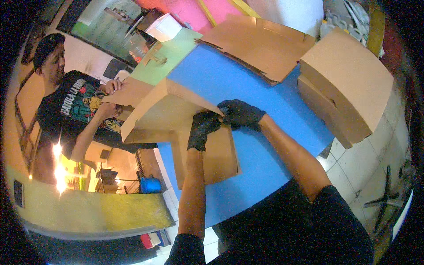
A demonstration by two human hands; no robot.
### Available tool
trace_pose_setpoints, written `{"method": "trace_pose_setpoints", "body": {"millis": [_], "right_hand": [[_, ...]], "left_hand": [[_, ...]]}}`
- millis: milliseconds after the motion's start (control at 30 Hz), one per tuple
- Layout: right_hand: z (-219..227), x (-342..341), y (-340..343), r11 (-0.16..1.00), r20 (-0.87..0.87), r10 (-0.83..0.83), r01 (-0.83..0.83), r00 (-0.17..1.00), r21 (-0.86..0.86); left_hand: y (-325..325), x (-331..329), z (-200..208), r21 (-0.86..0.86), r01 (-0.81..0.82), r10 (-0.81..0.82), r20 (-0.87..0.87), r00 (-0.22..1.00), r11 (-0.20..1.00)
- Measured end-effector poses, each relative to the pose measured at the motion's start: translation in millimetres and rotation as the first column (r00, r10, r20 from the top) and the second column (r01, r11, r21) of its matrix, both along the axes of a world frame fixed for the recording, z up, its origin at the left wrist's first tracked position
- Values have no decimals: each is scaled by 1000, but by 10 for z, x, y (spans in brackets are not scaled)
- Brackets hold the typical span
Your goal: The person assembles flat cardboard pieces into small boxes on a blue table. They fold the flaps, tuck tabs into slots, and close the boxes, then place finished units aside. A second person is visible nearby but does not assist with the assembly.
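Observation:
A partly folded brown cardboard box stands on the blue tabletop, its walls raised and one panel lying toward me. Both my hands wear black gloves and meet at the box's right corner. My left hand is closed on the cardboard edge there, its arm crossing over the near panel. Opposite it, my right hand pinches the same corner from the outside. The fingertips partly cover the edge between them, so how its flaps fit together is hidden.
Flat cardboard sheets lie at the far side. Closed brown boxes are stacked at the table's right edge. A co-worker at the left handles another cardboard piece. A white box stands past the green surface.

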State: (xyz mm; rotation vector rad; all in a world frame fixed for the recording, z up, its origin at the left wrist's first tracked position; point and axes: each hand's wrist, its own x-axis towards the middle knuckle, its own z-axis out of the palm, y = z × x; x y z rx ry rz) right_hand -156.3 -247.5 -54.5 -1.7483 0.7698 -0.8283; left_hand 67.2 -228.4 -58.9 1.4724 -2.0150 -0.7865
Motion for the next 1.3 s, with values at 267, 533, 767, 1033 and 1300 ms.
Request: {"method": "trace_pose_setpoints", "body": {"millis": [267, 533, 767, 1033, 1300], "right_hand": [[-156, 84, -31, 894, -85, -331, 283, 940, -347], [-333, 137, -202, 962, -12, -220, 215, 975, -166], [-393, 146, -262, 985, 86, -128, 136, 988, -103], [-320, 179, -205, 983, 59, -181, 182, 982, -2], [-280, 217, -138, 926, 24, -274, 270, 961, -265]], "left_hand": [[14, -5, -18, -18, -3, 1, -113, 994, 1000], [-7, -79, 97, -281, 179, -76, 342, 937, 943], [48, -258, 25, -153, -172, 174, 6, 985, 973], [68, -68, -78, -212, -45, 29, -80, 996, 976], [182, -121, 14, -250, 20, -24, -15, 1000, 968]]}}
